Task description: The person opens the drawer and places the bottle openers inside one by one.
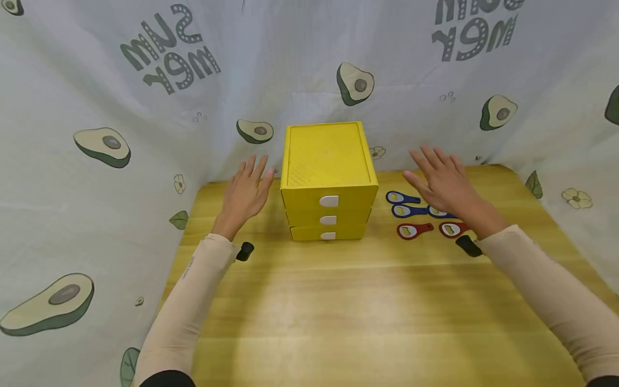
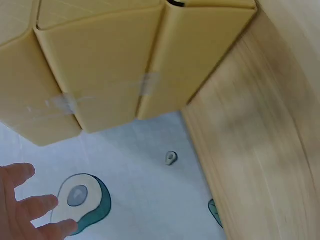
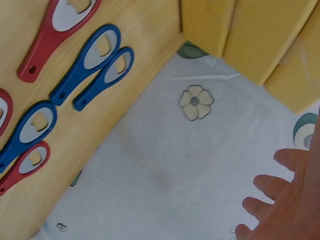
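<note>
A yellow box with three stacked drawers (image 1: 329,156) stands at the back of the wooden table, its drawers pushed in and each bearing a white pull tab. My left hand (image 1: 244,196) hovers to its left, fingers straight, holding nothing. On the other side my right hand (image 1: 445,185) is held above several bottle openers, fingers spread and touching nothing. A blue bottle opener (image 1: 408,210) and a red bottle opener (image 1: 414,231) lie among them. In the right wrist view, blue openers (image 3: 87,62) and red openers (image 3: 42,40) lie flat; the hand hides part of the group in the head view.
A white curtain (image 1: 300,64) printed with avocados hangs behind the table and along both sides. The wooden tabletop (image 1: 348,312) stretches in front of the drawer box. Dark wrist cameras (image 1: 245,251) sit below both wrists.
</note>
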